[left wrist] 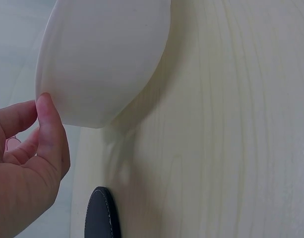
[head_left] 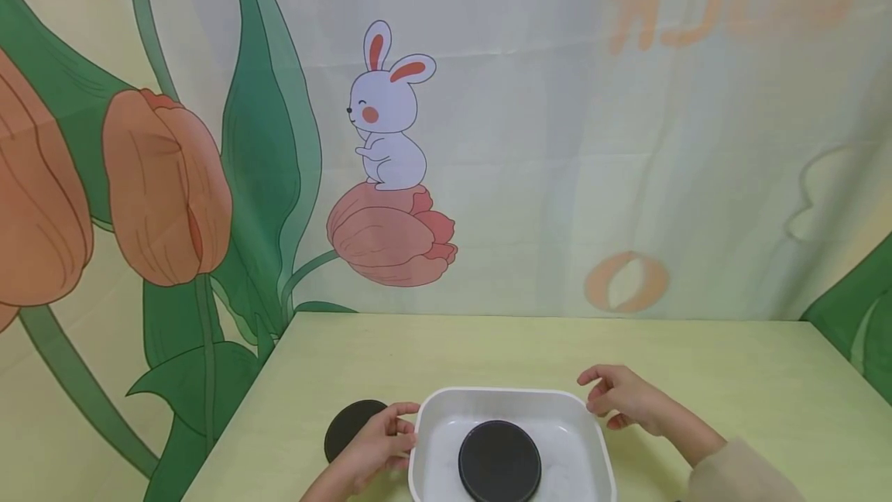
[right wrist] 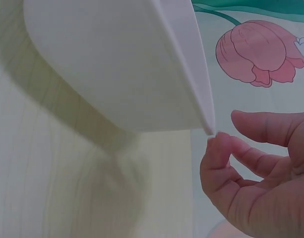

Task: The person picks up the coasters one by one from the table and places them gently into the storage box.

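Observation:
A white rectangular basin (head_left: 435, 417) with rounded corners is at the table's near edge, its lower part cut off in the head view. Inside it lies a black round disc (head_left: 499, 461). My left hand (head_left: 376, 444) is at its left side; in the left wrist view, fingertips pinch the rim of the white wall (left wrist: 107, 59). Near the upper right corner, my right hand (head_left: 623, 397) has loosely bent fingers, one fingertip touching the rim in the right wrist view, the thumb apart from it. Partly behind my left hand lies a black coaster (head_left: 348, 424) with a stitched edge (left wrist: 99, 213).
A pale wood-grain table (head_left: 488, 347) carries everything. Behind it hangs a curtain (head_left: 523, 177) printed with tulips, green leaves and a white rabbit. A beige sleeve (head_left: 742, 475) covers my right forearm.

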A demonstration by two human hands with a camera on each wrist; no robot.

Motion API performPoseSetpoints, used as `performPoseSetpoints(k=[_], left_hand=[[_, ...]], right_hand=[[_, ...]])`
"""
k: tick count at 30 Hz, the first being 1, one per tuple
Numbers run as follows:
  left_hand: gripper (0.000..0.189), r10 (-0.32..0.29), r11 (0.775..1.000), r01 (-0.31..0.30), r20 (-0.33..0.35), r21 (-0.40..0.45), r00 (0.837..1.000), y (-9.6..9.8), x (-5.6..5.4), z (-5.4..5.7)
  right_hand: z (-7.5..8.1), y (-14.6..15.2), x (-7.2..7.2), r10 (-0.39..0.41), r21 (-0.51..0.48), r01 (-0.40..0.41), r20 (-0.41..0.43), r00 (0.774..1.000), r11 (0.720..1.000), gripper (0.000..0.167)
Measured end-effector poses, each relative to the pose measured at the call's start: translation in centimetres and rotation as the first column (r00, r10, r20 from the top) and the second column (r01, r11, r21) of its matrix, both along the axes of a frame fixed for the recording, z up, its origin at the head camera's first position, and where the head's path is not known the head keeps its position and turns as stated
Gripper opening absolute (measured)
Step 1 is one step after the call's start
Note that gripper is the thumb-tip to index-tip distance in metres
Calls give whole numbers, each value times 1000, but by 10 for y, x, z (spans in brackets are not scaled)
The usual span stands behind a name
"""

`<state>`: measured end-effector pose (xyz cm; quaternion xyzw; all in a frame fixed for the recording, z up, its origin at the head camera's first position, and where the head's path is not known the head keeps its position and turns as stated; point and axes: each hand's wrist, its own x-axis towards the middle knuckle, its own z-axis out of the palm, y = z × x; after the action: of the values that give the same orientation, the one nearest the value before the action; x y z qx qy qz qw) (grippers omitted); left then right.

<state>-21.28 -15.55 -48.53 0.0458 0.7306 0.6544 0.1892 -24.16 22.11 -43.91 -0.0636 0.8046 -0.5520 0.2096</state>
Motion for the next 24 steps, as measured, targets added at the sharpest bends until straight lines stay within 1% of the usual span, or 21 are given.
performPoseSetpoints(k=[3, 8, 14, 19, 24], left_hand=[[48, -1, 1000, 1, -4, -2, 1000, 0, 0, 1], [48, 2, 1000, -1, 2, -6, 1000, 0, 2, 3], [48, -6, 1000, 6, 14, -16, 1000, -2, 0, 2], [51, -3, 1000, 3, 19, -27, 1000, -11, -6, 6], [51, 42, 994, -41, 11, -101, 999, -25, -17, 15]], right_hand=[[-6, 2, 0, 1, -6, -1, 27, 1000, 1000, 42], [-15, 5, 0, 11, -16, -10, 47, 999, 1000, 37], [-17, 4, 0, 30, -37, -28, 61, 998, 999, 35], [-16, 3, 2, 25, -42, -23, 63, 998, 999, 34], [-16, 2, 2, 23, -38, -21, 58, 998, 999, 33]])
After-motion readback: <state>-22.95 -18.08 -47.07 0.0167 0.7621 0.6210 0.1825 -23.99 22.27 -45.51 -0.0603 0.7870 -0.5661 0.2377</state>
